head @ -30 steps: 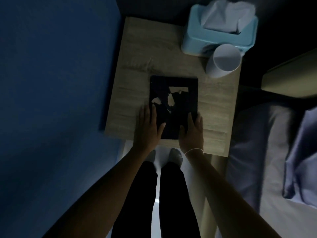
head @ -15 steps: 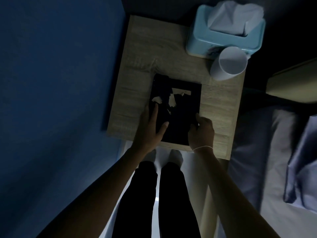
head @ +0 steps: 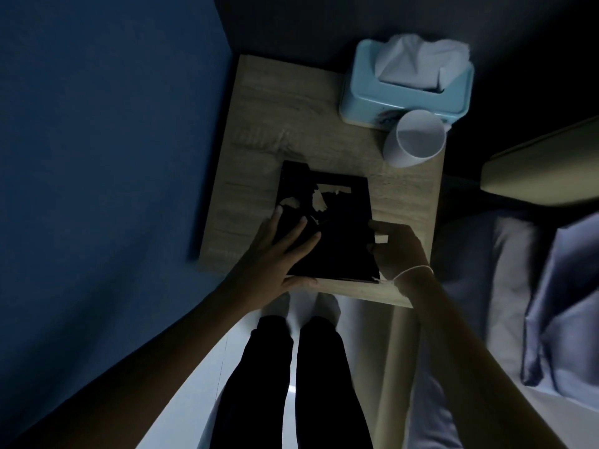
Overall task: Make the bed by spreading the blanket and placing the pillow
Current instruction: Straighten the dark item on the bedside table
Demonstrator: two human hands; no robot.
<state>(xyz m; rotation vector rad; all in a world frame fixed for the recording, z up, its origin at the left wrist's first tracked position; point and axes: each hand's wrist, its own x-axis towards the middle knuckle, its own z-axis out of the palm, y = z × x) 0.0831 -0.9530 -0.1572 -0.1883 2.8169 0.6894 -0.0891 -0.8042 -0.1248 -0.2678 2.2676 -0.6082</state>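
A dark book with a torn cover lies on a wooden bedside table. My left hand lies on the book's left half, fingers spread over the cover and thumb under its near edge. My right hand grips the book's right edge with curled fingers. The bed with a pale sheet is at the right. A crumpled lilac blanket or pillow lies on it at the frame's edge; which one, I cannot tell in the dim light.
A light blue tissue box and a white cup stand at the table's back right. A blue wall runs along the left. A pale headboard shows at the right. My legs and feet stand on the light floor.
My right hand went from lying flat on the book to gripping its right edge. My left hand slid further onto the cover, thumb hooking the near edge. The book shifted slightly.
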